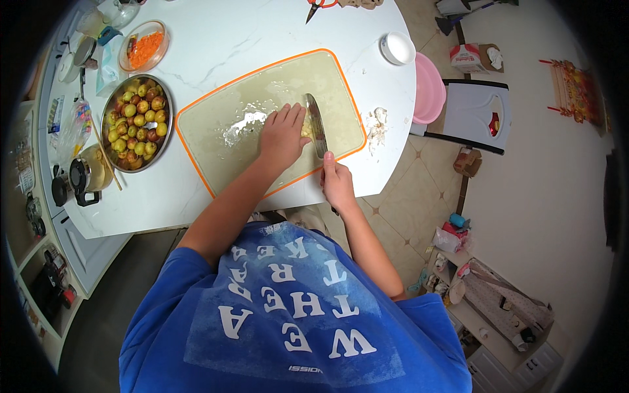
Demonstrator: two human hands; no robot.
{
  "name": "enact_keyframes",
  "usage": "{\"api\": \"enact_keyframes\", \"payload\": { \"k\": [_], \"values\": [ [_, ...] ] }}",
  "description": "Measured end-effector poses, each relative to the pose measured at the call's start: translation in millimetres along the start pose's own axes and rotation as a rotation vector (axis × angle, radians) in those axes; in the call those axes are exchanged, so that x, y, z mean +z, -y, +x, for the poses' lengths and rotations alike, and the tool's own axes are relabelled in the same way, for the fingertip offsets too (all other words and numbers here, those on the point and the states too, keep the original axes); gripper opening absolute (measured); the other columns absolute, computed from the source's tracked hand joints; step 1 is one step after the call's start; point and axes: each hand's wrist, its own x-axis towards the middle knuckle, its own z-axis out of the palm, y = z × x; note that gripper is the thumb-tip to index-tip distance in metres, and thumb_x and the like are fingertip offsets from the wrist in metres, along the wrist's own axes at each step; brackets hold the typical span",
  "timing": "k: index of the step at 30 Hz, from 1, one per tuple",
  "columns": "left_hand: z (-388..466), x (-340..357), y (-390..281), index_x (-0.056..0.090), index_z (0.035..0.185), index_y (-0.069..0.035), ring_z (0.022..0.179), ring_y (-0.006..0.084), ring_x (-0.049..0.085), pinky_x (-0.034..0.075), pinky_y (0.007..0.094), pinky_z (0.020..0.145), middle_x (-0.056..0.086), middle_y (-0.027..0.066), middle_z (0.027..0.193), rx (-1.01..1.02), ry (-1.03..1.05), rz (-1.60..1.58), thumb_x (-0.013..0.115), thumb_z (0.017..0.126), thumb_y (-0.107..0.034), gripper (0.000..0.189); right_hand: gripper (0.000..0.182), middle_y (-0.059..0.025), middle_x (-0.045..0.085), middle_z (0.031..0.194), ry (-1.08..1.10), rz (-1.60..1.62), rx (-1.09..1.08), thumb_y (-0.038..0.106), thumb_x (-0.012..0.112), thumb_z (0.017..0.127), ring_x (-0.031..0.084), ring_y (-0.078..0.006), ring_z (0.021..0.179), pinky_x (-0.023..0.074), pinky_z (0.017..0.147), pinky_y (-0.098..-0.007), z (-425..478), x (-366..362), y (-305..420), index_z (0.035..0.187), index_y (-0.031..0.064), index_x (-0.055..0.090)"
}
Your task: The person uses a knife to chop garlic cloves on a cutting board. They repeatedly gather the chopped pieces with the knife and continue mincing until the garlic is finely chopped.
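Note:
A kitchen knife [317,127] is in my right hand [338,184], its handle gripped near the front edge of the cutting board [221,157]. Its blade points away from me over the board's right part. Just left of the blade lies a small pile of chopped pale pieces that look like garlic [306,128]. My left hand [282,137] rests palm down beside the pile, fingers extended towards the knife and thumb near the pieces. The palm hides part of the board. Wet patches shine left of my fingers.
Papery garlic skins [377,126] lie right of the board, below a white bowl [398,48]. On the left stand a steel bowl of round fruit [140,120], a glass bowl of chopped carrot [146,49] and a glass pot [93,169]. Orange-handled scissors [314,9] lie at the far edge.

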Motion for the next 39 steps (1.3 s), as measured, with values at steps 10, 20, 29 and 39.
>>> {"api": "enact_keyframes", "payload": {
  "k": [10,20,29,39],
  "values": [
    [1.0,1.3,-1.4,0.050,0.143,-0.003,0.138,0.0275,0.045,0.034,0.0441,0.114,0.052,0.0107,0.147,-0.027,0.029,0.024,0.077,0.083,-0.033,0.072,0.076,-0.0077,0.053,0.056,-0.029,-0.063,-0.062,0.060,0.037,0.105,0.049,-0.0185,0.055,0.0444,0.058,-0.0352,33.7,14.2,5.3,0.063,-0.0006,0.056],
    [-0.6,1.6,2.9,0.052,0.141,-0.002,0.135,0.0336,0.048,0.038,0.0462,0.111,0.054,0.0144,0.144,-0.036,-0.057,-0.098,0.080,0.080,-0.028,0.072,0.080,-0.0199,0.062,0.066,0.079,-0.016,0.109,0.064,0.038,0.103,0.060,-0.0310,0.067,0.0493,0.072,-0.0425,24.8,-10.6,6.2,0.069,-0.0054,0.062],
    [-19.6,4.8,19.0,0.058,0.134,-0.002,0.132,0.0359,0.052,0.042,0.0485,0.110,0.059,0.0154,0.138,0.079,-0.181,-0.156,0.079,0.081,-0.025,0.061,0.075,-0.0046,0.049,0.053,-0.001,0.065,-0.020,0.062,0.036,0.105,0.045,-0.0147,0.045,0.0391,0.046,-0.0326,13.1,-14.5,24.4,0.060,0.0041,0.052],
    [-18.4,13.1,23.9,0.070,0.122,-0.010,0.130,0.0296,0.055,0.044,0.0467,0.108,0.065,0.0083,0.133,0.143,-0.241,-0.052,0.076,0.084,-0.028,0.043,0.078,-0.0066,0.052,0.055,-0.077,-0.058,-0.045,0.062,0.037,0.105,0.049,-0.0174,0.054,0.0429,0.056,-0.0355,4.4,14.4,-15.5,0.059,0.0009,0.054]
  ]
}}
